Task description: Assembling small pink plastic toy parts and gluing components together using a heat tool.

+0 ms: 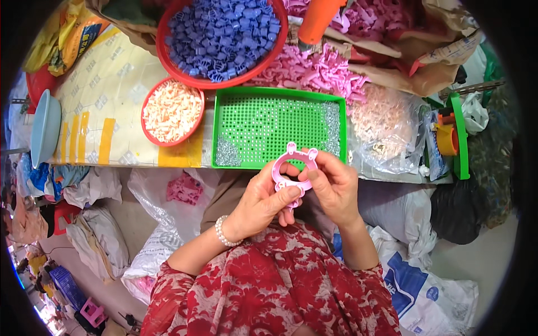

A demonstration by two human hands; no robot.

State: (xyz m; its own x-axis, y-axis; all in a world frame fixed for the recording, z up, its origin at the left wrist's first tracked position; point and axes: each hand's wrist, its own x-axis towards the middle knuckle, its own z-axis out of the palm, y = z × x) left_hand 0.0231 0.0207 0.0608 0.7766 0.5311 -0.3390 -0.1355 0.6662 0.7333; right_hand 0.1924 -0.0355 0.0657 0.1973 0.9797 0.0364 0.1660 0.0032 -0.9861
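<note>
Pointing its ears (291, 147) toward the tray (280, 92), the ring (276, 171) is sitting gripped by the left hand (259, 203) opposite them, the right hand (338, 193) pinching its side.

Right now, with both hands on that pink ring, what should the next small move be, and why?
Perhaps hold the pink ring in the left hand and free the right hand to reach the silver bits in the green tray: both hands are on the ring, and the tray lies just beyond them.
</note>
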